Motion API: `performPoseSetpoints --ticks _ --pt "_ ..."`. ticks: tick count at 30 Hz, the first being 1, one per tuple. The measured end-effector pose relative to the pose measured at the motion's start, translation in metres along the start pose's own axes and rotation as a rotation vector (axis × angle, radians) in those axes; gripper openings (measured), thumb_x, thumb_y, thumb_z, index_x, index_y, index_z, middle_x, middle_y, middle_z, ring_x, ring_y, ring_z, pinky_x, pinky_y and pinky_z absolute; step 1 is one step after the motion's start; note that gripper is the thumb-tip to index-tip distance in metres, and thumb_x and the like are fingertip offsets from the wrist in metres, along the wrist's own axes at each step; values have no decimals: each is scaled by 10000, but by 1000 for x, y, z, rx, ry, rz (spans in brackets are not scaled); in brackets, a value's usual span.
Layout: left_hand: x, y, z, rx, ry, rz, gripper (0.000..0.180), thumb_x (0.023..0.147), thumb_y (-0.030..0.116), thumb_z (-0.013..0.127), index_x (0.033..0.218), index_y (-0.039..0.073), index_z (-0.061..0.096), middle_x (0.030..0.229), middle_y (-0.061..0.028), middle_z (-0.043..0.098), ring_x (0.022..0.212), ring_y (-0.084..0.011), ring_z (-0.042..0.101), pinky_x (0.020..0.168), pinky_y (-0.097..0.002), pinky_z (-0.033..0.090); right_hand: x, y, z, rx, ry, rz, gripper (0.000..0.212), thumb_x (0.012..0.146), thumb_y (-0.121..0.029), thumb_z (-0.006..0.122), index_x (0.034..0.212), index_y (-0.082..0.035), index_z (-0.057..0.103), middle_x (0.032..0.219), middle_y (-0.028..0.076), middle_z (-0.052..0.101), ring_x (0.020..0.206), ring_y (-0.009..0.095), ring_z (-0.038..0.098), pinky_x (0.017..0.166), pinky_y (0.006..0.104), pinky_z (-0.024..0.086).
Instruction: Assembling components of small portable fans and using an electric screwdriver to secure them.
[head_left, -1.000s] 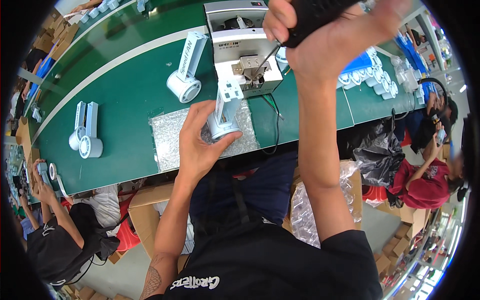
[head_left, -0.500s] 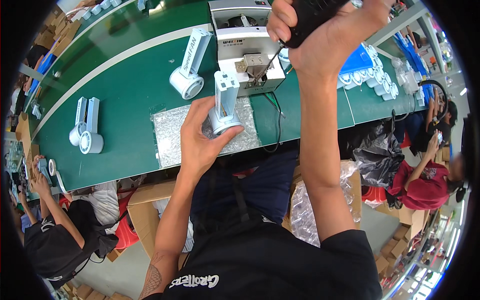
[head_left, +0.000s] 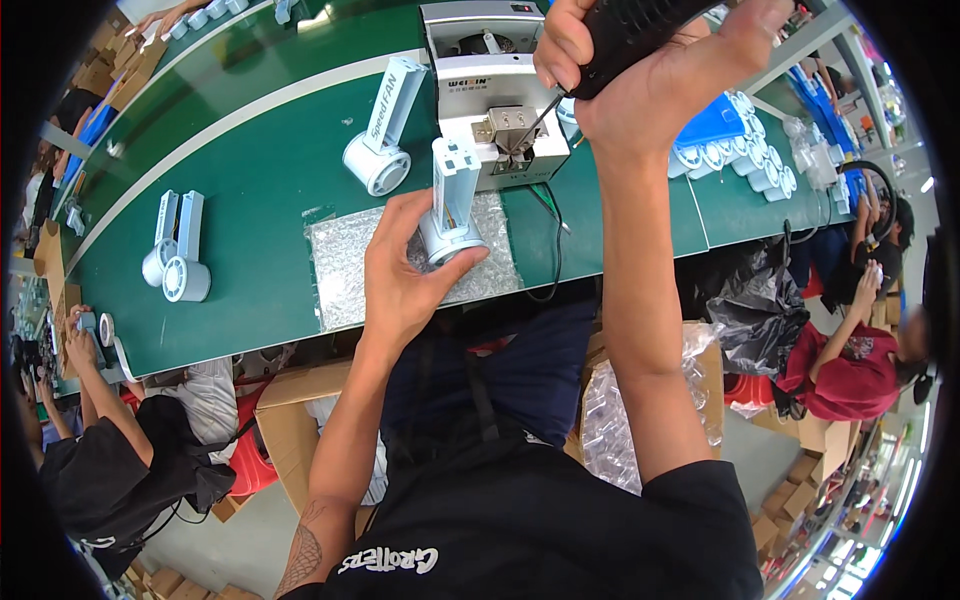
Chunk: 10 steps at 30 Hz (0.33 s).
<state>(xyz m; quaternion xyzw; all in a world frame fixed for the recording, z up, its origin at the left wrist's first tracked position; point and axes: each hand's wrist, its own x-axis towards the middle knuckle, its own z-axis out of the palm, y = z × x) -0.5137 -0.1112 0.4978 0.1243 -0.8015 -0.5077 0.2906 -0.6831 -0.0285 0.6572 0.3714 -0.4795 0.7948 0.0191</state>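
My left hand [head_left: 405, 265] is closed round the round base of a pale blue handheld fan housing [head_left: 458, 185], which stands upright on a sheet of bubble wrap [head_left: 345, 275]. Its hollow handle points up, with a bit of wire showing inside. Raised at the upper right, my right hand [head_left: 645, 105] grips a black electric screwdriver [head_left: 630, 40]. The thin shaft slants down to the left, its tip at the metal block on the front of a screw feeder [head_left: 485, 100]. Whether a screw sits on the tip is too small to tell.
Another fan housing [head_left: 377, 165] stands left of the feeder, and two more [head_left: 186, 280] lie farther left on the green table [head_left: 260, 200]. Rows of round fan parts [head_left: 765, 170] and a blue tray [head_left: 712, 122] are at the right. A black cable [head_left: 556, 260] hangs over the front edge.
Both my hands keep their grips, and the screwdriver tip stays at the feeder's block. The view has shifted very slightly. At the far left, a co-worker's arm has moved a little.
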Motion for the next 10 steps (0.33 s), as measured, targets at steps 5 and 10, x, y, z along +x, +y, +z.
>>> performPoseSetpoints --ticks 5,10 --pt "2 -1 1 7 8 14 651 717 161 940 1286 2 664 1217 -133 650 1088 -264 655 953 -358 514 -3 -7 -1 -88 -36 -34 962 892 -937 238 771 -31 537 476 78 467 346 160 420 337 274 361" --pt "2 -1 0 54 0 43 658 734 182 933 1308 15 658 1235 -141 652 1094 -291 659 952 -363 519 3 -1 -12 293 -80 -46 964 879 -946 241 787 -36 544 477 96 487 353 164 474 337 281 414"
